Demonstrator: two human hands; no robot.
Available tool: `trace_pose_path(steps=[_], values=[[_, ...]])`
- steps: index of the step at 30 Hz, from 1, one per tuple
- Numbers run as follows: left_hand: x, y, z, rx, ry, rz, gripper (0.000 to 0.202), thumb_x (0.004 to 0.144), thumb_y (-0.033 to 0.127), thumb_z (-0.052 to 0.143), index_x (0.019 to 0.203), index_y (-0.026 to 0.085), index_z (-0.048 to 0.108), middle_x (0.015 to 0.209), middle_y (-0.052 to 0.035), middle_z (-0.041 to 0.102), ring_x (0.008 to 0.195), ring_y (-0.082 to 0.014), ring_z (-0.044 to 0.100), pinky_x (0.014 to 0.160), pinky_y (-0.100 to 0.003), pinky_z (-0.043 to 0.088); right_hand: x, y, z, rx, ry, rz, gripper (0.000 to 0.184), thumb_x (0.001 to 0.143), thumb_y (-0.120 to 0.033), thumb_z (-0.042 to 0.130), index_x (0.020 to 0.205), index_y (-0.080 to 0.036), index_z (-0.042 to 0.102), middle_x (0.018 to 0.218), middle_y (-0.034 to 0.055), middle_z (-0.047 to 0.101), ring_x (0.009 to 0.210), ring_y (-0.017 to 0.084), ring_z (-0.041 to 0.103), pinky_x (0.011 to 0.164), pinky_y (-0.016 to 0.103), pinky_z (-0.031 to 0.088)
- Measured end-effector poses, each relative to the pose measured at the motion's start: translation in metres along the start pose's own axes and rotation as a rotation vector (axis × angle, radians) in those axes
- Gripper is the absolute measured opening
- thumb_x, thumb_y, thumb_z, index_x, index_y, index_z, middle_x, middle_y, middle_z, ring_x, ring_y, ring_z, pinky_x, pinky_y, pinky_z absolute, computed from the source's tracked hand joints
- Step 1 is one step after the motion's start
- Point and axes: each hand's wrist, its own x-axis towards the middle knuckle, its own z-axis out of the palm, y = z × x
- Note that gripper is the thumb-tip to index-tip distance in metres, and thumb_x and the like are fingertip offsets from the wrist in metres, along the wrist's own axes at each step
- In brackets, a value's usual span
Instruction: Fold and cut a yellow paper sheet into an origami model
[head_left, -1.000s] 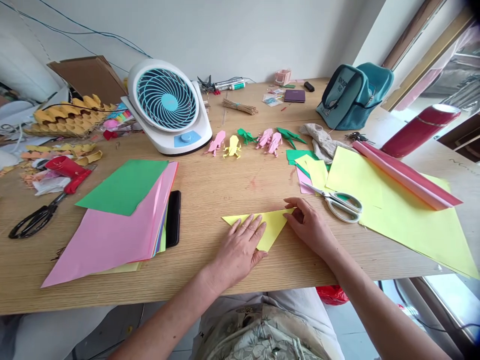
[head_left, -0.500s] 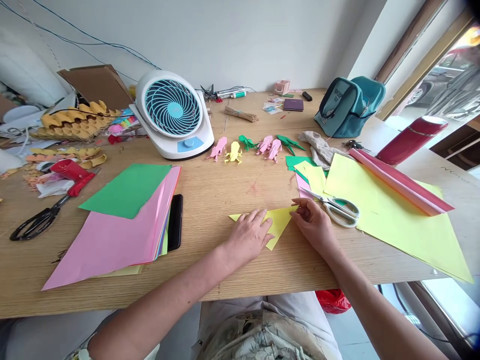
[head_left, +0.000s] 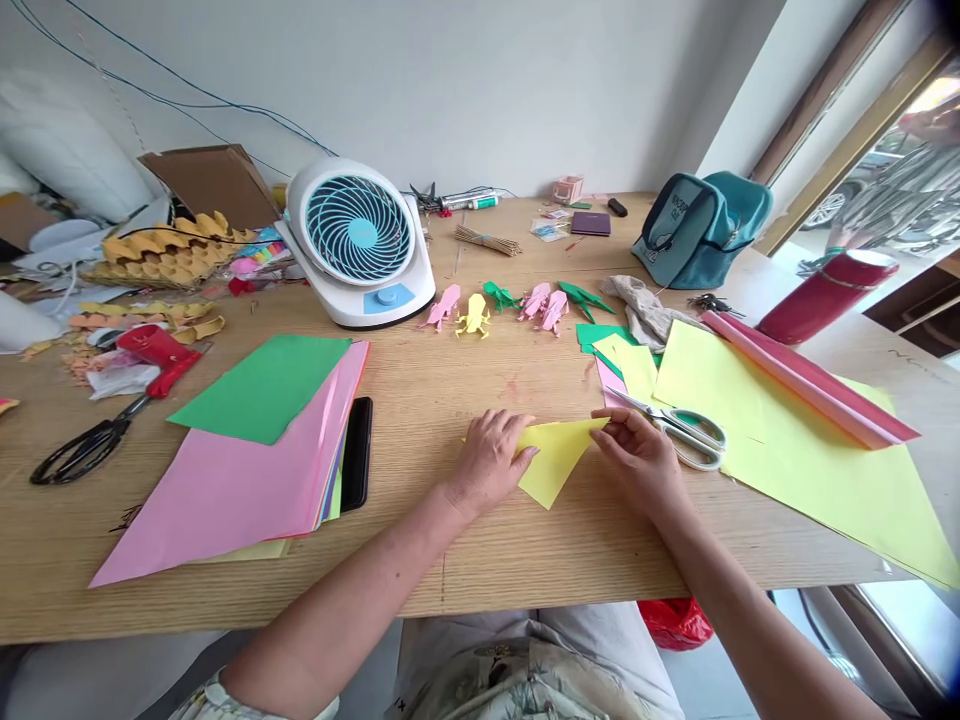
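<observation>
A folded yellow paper triangle [head_left: 556, 458] lies on the wooden table [head_left: 465, 560] in front of me. My left hand [head_left: 491, 462] rests on its left part, fingers curled and pressing the paper down. My right hand [head_left: 639, 458] pinches the triangle's right corner between thumb and fingers. White-handled scissors [head_left: 686, 430] lie just right of my right hand, on the yellow sheets.
A stack of pink and green sheets [head_left: 255, 440] and a black phone [head_left: 356, 468] lie at left. A white fan [head_left: 360, 240] stands behind, with a row of paper frogs [head_left: 517, 300]. At right are large yellow sheets [head_left: 810, 440], a pink roll [head_left: 810, 375], a teal bag [head_left: 701, 225], and a red bottle [head_left: 825, 295]. Black scissors [head_left: 75, 450] are far left.
My left hand slid left along the triangle and its flat fingers curled. My right hand stayed at the right corner. The view shifted slightly.
</observation>
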Motion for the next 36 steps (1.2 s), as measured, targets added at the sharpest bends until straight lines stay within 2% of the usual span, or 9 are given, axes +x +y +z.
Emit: trace_pose_path(steps=[4,7,11,14,17,20,26,32,36], values=[[0.002,-0.005,-0.001,-0.114,0.014,0.000,0.013,0.086,0.020,0.066,0.098,0.020,0.062,0.099,-0.0043,0.065,0.097,-0.0234,0.057,0.084,-0.037,0.045,-0.002,-0.009,0.005,0.058,-0.001,-0.025,0.024,0.079,-0.040,0.074,0.095,-0.023,0.066,0.079,0.0009,0.058,0.072,0.016,0.056,0.066,0.029,0.048],[0.003,-0.005,-0.001,-0.255,0.015,-0.014,0.015,0.082,0.011,0.066,0.092,0.020,0.061,0.092,-0.0020,0.064,0.090,-0.0198,0.058,0.080,-0.032,0.045,-0.004,-0.012,0.006,0.068,-0.013,-0.028,0.024,0.079,-0.041,0.074,0.093,-0.023,0.066,0.083,0.0023,0.061,0.075,0.017,0.057,0.069,0.030,0.050],[0.004,-0.007,0.000,-0.417,0.052,-0.033,0.016,0.079,0.007,0.065,0.089,0.020,0.062,0.089,-0.0009,0.063,0.086,-0.0171,0.059,0.079,-0.029,0.045,-0.006,-0.010,0.005,0.070,-0.066,-0.030,0.026,0.082,-0.040,0.073,0.101,-0.025,0.064,0.093,0.0038,0.064,0.082,0.018,0.060,0.075,0.032,0.052],[0.004,-0.008,0.000,-0.462,0.083,-0.035,0.010,0.082,0.010,0.063,0.084,0.019,0.061,0.086,-0.0004,0.063,0.082,-0.0148,0.059,0.074,-0.026,0.045,-0.006,-0.008,0.006,0.107,-0.154,-0.012,0.031,0.082,-0.040,0.073,0.107,-0.026,0.061,0.107,0.0056,0.065,0.088,0.019,0.063,0.082,0.035,0.054],[0.005,-0.008,-0.001,-0.481,0.113,-0.040,0.006,0.084,0.013,0.062,0.081,0.018,0.060,0.083,0.0000,0.063,0.079,-0.0135,0.059,0.073,-0.024,0.046,-0.007,-0.008,0.010,0.140,-0.255,-0.005,0.035,0.084,-0.040,0.071,0.114,-0.028,0.058,0.111,0.0059,0.067,0.094,0.020,0.065,0.087,0.037,0.054],[0.005,-0.006,-0.002,-0.497,0.137,-0.043,0.006,0.086,0.015,0.061,0.081,0.018,0.061,0.082,-0.0002,0.065,0.078,-0.0130,0.060,0.074,-0.024,0.046,-0.008,-0.007,0.013,0.107,-0.312,0.022,0.035,0.085,-0.042,0.069,0.115,-0.028,0.058,0.106,0.0055,0.070,0.094,0.022,0.067,0.085,0.038,0.056],[0.005,-0.008,-0.003,-0.521,0.126,-0.055,0.006,0.088,0.016,0.059,0.084,0.018,0.064,0.084,-0.0015,0.067,0.078,-0.0129,0.061,0.073,-0.023,0.047,-0.007,-0.004,0.012,-0.075,-0.277,0.036,0.029,0.082,-0.047,0.069,0.097,-0.023,0.068,0.082,0.0048,0.071,0.081,0.025,0.066,0.070,0.037,0.057],[0.006,-0.013,-0.003,-0.497,0.101,-0.031,0.010,0.088,0.014,0.058,0.089,0.019,0.066,0.084,-0.0013,0.068,0.075,-0.0132,0.061,0.071,-0.024,0.047,-0.005,-0.003,0.014,-0.025,-0.277,0.047,0.026,0.085,-0.043,0.065,0.102,-0.024,0.064,0.086,0.0032,0.069,0.080,0.021,0.064,0.069,0.032,0.053],[0.005,-0.013,-0.002,-0.450,0.052,-0.010,0.012,0.089,0.013,0.058,0.095,0.020,0.066,0.087,-0.0013,0.068,0.078,-0.0143,0.062,0.073,-0.025,0.048,-0.003,-0.001,0.015,-0.041,-0.210,0.038,0.024,0.086,-0.042,0.065,0.100,-0.024,0.064,0.081,0.0022,0.066,0.072,0.019,0.060,0.067,0.031,0.051]])
